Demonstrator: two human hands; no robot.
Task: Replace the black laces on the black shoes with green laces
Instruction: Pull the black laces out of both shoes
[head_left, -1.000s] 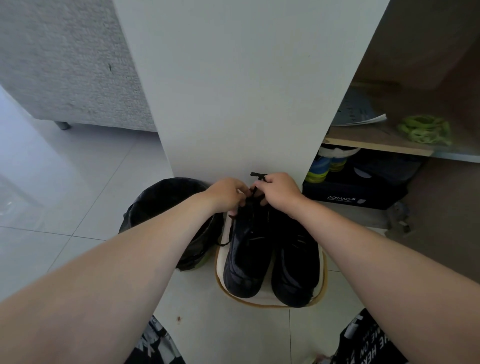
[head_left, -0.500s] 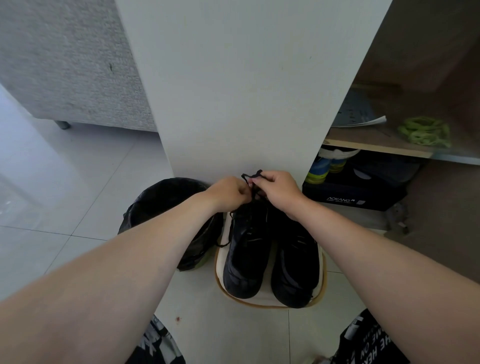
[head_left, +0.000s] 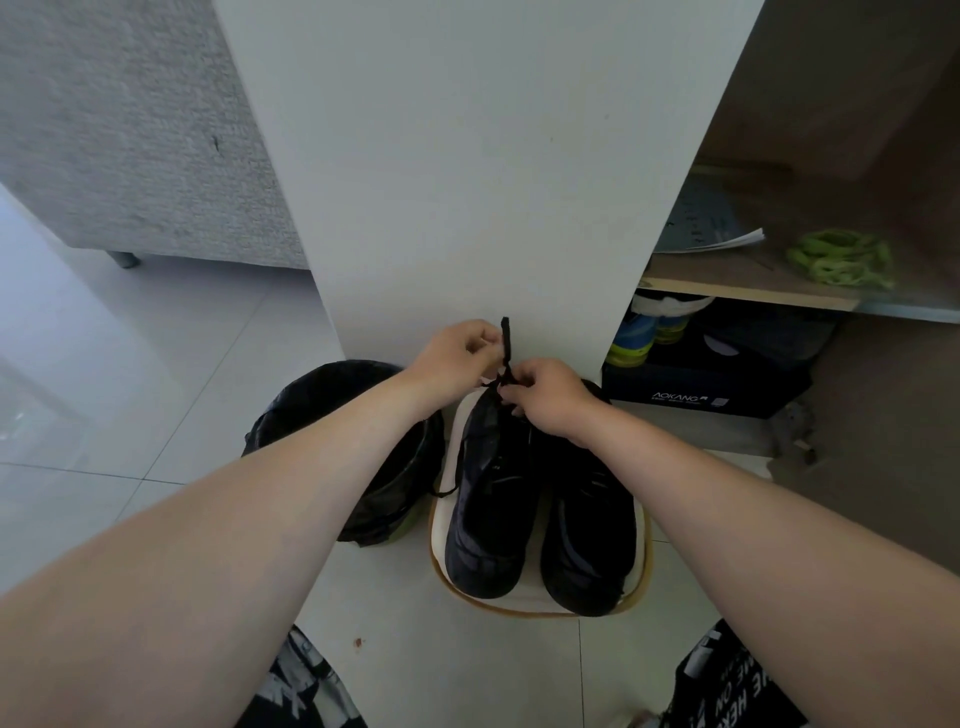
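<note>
Two black shoes stand side by side, the left shoe (head_left: 488, 514) and the right shoe (head_left: 589, 530), on a small cream mat (head_left: 537, 605) on the floor. My left hand (head_left: 457, 358) pinches a loop of the black lace (head_left: 505, 340) and holds it up above the left shoe's collar. My right hand (head_left: 545, 395) grips the lace lower down, at the top of the left shoe. A bundle of green laces (head_left: 839, 257) lies on a wooden shelf at the far right, apart from both hands.
A white cabinet panel (head_left: 467, 166) rises just behind the shoes. A bin lined with a black bag (head_left: 332, 410) stands left of the mat. Under the shelf (head_left: 748, 293) sit a dark shoebox (head_left: 701, 387) and colourful shoes. A grey sofa (head_left: 119, 130) is at the left.
My left hand has risen and moved away from the right hand, drawing a loop of black lace upward. My right hand has dropped slightly onto the shoe's top.
</note>
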